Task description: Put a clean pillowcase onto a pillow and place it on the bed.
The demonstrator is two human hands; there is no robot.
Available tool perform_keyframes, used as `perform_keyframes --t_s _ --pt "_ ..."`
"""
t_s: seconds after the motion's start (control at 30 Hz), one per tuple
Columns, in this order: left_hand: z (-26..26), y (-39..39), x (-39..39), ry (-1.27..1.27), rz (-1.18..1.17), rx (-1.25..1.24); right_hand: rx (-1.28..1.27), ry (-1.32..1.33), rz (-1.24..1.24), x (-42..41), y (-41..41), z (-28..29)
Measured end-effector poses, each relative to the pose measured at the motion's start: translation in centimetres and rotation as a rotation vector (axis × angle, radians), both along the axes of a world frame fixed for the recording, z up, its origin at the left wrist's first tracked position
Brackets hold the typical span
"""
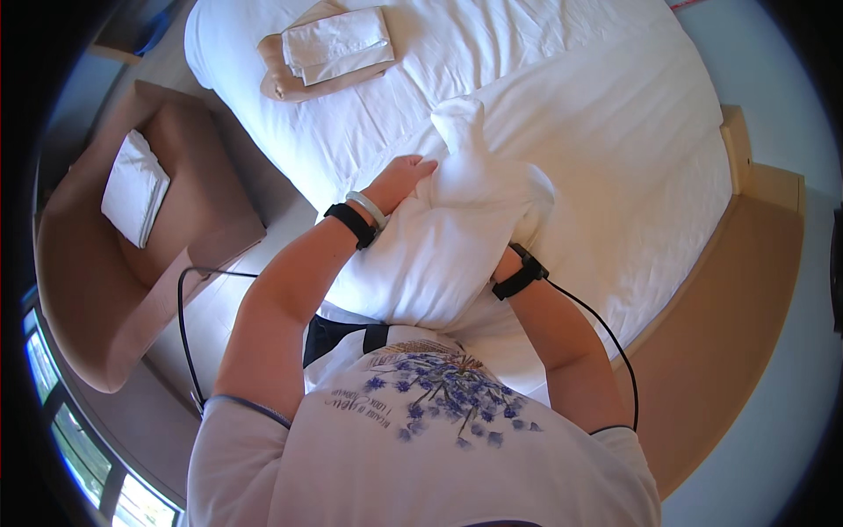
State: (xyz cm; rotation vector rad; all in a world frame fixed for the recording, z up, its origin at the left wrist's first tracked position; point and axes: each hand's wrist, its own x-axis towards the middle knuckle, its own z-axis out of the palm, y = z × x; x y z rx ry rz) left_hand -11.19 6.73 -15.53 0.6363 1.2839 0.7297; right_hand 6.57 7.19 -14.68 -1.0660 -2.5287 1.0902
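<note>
A bunched white cloth [428, 247], perhaps a pillowcase or cover, hangs between my hands above the near part of the bed. My left hand [400, 179] grips its edge at the upper left, thumb and fingers pinched together. My right hand [508, 262] is mostly hidden inside or under the cloth; only the part by the wrist shows, so its fingers cannot be read. A knotted-looking white tip of fabric [461, 122] sticks up just beyond my left hand. White bedding [593, 151] spreads beneath and behind.
Folded white linen [339, 43] lies on a folded beige cloth [280, 76] at the bed's far left. A brown armchair [191, 178] on the left holds more folded white linen [135, 188]. A wooden headboard or ledge [737, 290] runs along the right. Black cables trail from both wrist straps.
</note>
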Motion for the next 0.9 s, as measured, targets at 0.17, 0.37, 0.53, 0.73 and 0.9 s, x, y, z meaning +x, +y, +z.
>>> perform_keyframes --t_s 0.17,0.37,0.53,0.73,0.9 --pt "1.3 3.2 1.8 -0.221 0.228 0.117 -0.024 0.054 -0.051 -1.1 -1.9 -0.6" --pt "-1.3 3.3 -0.9 0.243 0.289 0.11 -0.009 0.053 -0.109 -1.5 -0.8 -0.7" --pt "-1.1 0.8 -2.6 0.792 0.344 0.374 0.119 -0.094 -0.195 2.1 5.2 0.2" --pt "3.4 -5.2 3.5 0.949 0.153 0.711 0.206 -0.239 -0.233 4.2 10.9 -0.1" --pt "5.5 -5.5 7.9 0.933 -0.237 0.664 0.207 -0.247 -0.231 2.6 13.1 -2.1"
